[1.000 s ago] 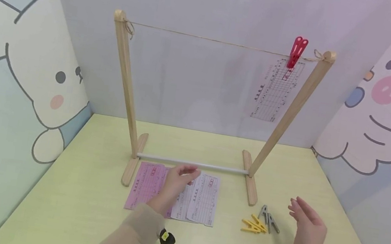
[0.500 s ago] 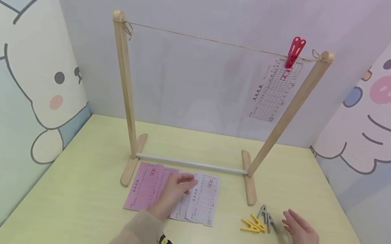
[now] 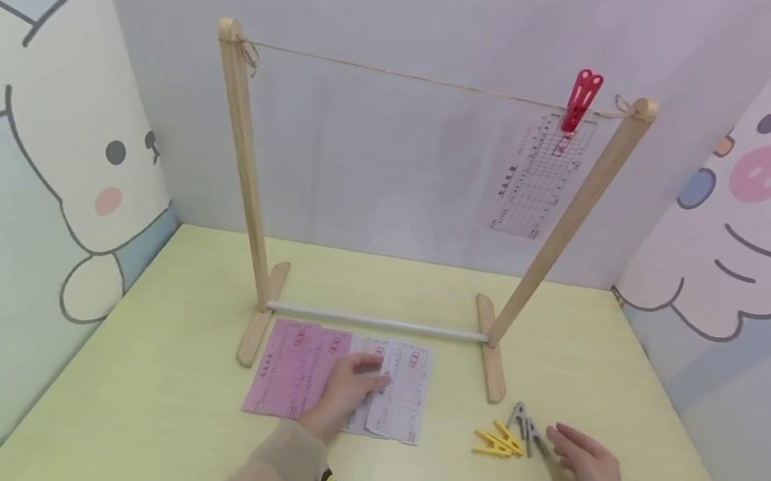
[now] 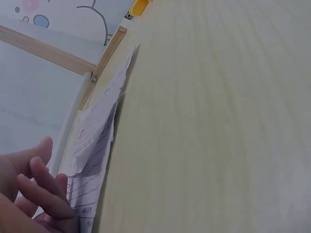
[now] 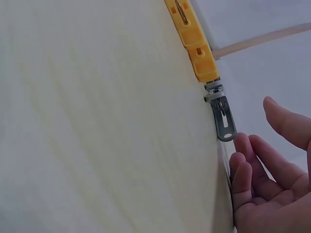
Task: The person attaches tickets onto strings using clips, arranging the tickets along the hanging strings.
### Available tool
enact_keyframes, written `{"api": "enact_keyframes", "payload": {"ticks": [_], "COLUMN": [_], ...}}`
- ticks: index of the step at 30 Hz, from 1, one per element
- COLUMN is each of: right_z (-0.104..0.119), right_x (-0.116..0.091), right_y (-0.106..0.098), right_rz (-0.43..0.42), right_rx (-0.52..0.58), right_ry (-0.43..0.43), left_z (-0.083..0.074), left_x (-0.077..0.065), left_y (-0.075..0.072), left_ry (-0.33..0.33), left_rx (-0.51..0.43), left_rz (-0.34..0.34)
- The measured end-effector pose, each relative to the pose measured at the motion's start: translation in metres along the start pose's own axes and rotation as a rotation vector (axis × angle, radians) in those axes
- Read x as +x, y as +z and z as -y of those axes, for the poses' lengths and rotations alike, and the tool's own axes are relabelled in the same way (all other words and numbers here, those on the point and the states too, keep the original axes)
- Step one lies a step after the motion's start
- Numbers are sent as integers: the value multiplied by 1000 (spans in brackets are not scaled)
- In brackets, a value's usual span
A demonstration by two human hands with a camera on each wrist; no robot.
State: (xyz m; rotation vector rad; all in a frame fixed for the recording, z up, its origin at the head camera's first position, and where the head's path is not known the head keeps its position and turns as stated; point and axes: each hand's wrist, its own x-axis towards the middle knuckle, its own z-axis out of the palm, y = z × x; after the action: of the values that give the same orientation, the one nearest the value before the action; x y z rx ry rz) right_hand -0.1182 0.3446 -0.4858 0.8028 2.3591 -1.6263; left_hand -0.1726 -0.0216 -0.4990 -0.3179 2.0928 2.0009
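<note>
Over a row of overlapping printed paper slips, pink at the left and white at the right, is my left hand. Its fingers are loosely bent, and in the left wrist view no paper is between thumb and fingers; whether they touch the slips I cannot tell. My right hand is low over the table, fingers loosely bent, holding nothing. Its fingertips are close to two grey clothespins, which lie beside several yellow clothespins. One grey clothespin is nearest those fingertips in the right wrist view.
Behind the slips stands a wooden frame with a twine line tied between its posts. A red clothespin holds a printed slip at the line's right end. A white rod joins the frame's feet.
My right hand has moved down and left, close to the grey clothespins. My left hand has come slightly lower over the slips. The slips and clothespins lie as before.
</note>
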Motion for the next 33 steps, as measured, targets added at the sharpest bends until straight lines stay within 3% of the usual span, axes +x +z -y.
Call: {"api": "enact_keyframes", "payload": {"ticks": [11,24,33], "right_z": [1,4,5], "right_x": [2,4,4], "right_y": [8,11,10], "right_rz": [59,120,100], "right_rx": [-216,-265,-316], "right_ry": [-112,-133,-125], "left_z": [2,7,5], "left_x": [1,4,1], "left_y": [5,10,12], "left_ry": [20,65,66], "left_rx": [68,238,307], "left_rz": [-57,-179,-177]}}
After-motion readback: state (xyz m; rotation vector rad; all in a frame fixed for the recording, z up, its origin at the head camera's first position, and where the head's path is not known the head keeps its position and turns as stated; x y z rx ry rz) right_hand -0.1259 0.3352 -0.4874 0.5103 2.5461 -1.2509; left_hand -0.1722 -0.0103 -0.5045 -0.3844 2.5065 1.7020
